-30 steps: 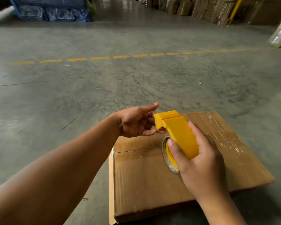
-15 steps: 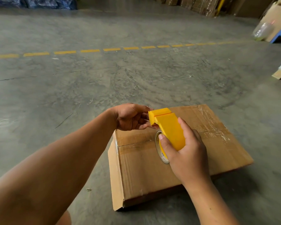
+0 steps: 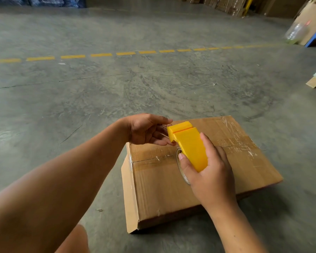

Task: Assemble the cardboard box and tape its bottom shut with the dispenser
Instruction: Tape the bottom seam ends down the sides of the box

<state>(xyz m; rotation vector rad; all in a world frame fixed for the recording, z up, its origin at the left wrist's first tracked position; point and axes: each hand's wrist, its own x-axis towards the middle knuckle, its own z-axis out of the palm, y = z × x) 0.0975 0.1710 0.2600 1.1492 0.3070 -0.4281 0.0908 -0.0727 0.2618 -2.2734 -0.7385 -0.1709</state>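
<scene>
A flattened cardboard box [image 3: 190,179] lies on a grey concrete floor [image 3: 98,97], old clear tape along its centre seam. Above it, the right hand [image 3: 208,176] grips a yellow tape dispenser [image 3: 188,145] with its fingers wrapped round the body. The left hand [image 3: 146,129], fingers curled, pinches at the dispenser's front end. A dashed yellow line [image 3: 100,54] crosses the floor beyond.

Grey concrete floor [image 3: 153,92] crossed by dashed yellow line [image 3: 100,54].
</scene>
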